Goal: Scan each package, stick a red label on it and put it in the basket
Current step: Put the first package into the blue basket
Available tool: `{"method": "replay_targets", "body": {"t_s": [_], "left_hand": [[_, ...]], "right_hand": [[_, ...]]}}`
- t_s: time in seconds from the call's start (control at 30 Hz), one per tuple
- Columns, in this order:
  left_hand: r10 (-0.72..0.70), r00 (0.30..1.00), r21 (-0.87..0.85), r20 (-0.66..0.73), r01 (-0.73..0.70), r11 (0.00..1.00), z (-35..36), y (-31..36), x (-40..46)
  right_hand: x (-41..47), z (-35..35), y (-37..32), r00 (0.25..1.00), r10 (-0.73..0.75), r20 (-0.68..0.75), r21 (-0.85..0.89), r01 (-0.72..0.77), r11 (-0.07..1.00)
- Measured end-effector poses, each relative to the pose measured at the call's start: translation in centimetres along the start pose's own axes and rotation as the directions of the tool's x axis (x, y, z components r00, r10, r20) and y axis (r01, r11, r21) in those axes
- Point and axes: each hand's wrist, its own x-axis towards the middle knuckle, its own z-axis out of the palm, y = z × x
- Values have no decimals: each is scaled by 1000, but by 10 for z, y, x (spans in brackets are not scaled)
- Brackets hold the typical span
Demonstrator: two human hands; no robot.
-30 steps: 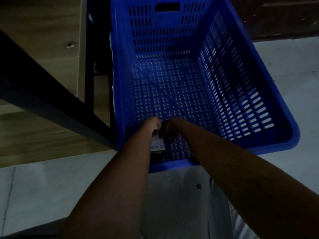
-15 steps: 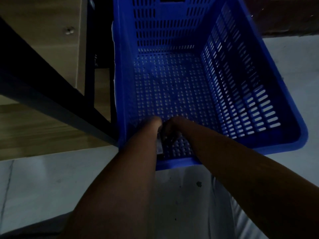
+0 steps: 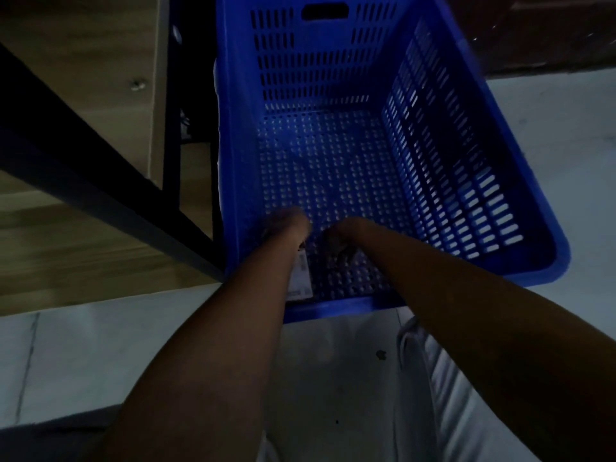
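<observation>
A: Where were the hands?

B: Both reached down into the blue perforated basket (image 3: 520, 208), at its near end. The left hand (image 3: 286, 225) was low against the near left corner, the right hand (image 3: 343, 233) just beside it, and the two nearly touched.

A: And the package?

B: The package (image 3: 301, 275) (only a pale strip with printed lines showed) lay inside the basket at the near wall, just under the left wrist and forearm, which covered most of it. It sat nearer the viewer than the left fingers and just left of the right hand.

A: Were the fingers pinching it?

B: I could not tell. The left fingers were blurred; the right ones looked curled downward in shadow, and whether they touched the package did not show.

A: Surroundings?

B: The basket stood on a pale tiled floor (image 3: 83, 355) beside a dark table frame (image 3: 100, 181).
</observation>
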Motion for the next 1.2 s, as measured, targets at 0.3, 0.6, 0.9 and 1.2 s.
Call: {"method": "replay_targets", "body": {"t_s": [0.3,0.6,0.9,1.2], "left_hand": [[261,938,317,-228,-182,931,-58,40,-54],[302,916,418,-266,-172,892,-87,45,-86],[410,850,517,-332,-199,832,-175,74,-162],[450,833,456,-323,-279,845,-275,106,-301]], "right_hand": [[-68,-42,27,895,40,-443,-20,-55,998],[-112,-65,34,678,42,-734,-79,-147,986],[-210,-108,25,572,74,-817,-34,-176,984],[-381,-160,16,570,113,-814,1,-193,981]]}}
